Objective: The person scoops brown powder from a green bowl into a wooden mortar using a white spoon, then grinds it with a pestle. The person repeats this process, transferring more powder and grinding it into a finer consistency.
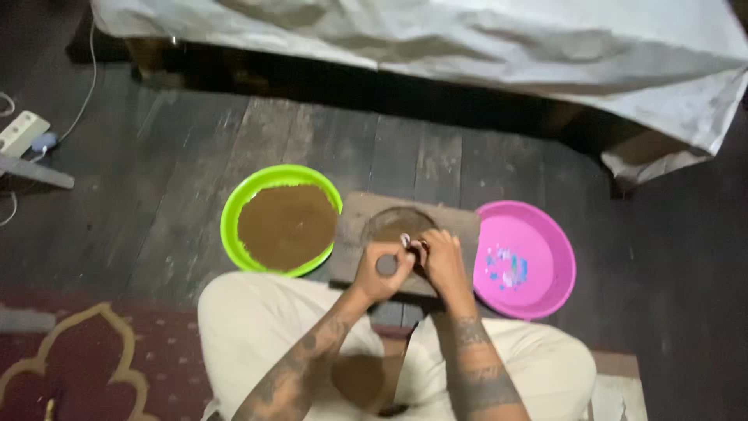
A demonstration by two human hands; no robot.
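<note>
My left hand [382,269] is curled around a small dark tube-like thing, held upright over a wooden block [358,226] on the floor. My right hand [440,257] meets it, pinching a small shiny piece at the tube's top. The block has a round brown patch [397,222] of powder in its middle. A green bowl [234,210] full of brown powder [287,226] sits to the left of the block. A pink bowl [557,269] with a few small bluish bits [506,269] sits to the right.
I sit cross-legged in pale trousers [257,327] on dark wooden floorboards. A white cloth [483,39] drapes over something low at the back. A power strip [22,131] with a cable lies far left. A dark red patterned rug [93,359] covers the floor at lower left.
</note>
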